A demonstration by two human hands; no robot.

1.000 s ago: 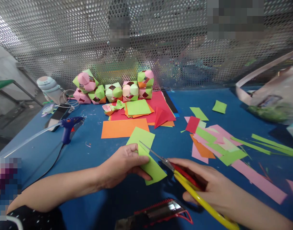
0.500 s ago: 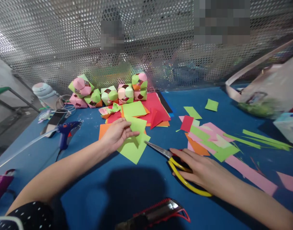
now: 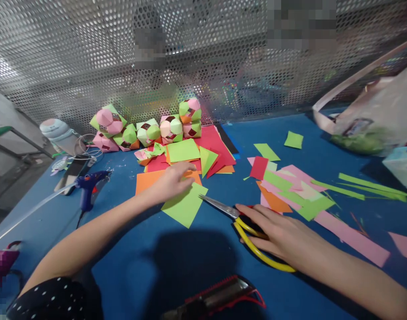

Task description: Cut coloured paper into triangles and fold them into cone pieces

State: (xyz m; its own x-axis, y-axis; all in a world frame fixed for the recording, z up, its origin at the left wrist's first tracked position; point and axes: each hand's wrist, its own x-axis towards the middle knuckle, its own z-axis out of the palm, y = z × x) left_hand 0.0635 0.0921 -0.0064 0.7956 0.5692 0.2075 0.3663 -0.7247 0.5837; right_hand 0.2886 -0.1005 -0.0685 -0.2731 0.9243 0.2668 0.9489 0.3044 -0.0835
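Observation:
My left hand (image 3: 174, 181) hovers over the table with its fingers apart and nothing in them. Below it a green square sheet (image 3: 185, 208) lies partly over orange paper (image 3: 146, 180). Just beyond the fingers a folded green triangle (image 3: 208, 160) rests against red folded paper (image 3: 222, 163). My right hand (image 3: 268, 229) is closed on yellow-handled scissors (image 3: 253, 244), whose blades look nearly together and point at the green sheet's right corner. Another green sheet (image 3: 183, 150) tops the paper stack behind.
Folded paper balls (image 3: 172, 129) line the mesh partition. A glue gun (image 3: 89, 186), phone and bottle (image 3: 61, 135) stand left. Paper scraps (image 3: 290, 191) and a bag (image 3: 373, 111) are right. A utility knife (image 3: 217, 298) lies in front.
My left hand has let go of the green piece, which now lies as a folded triangle by the red paper. The right hand and scissors have barely moved.

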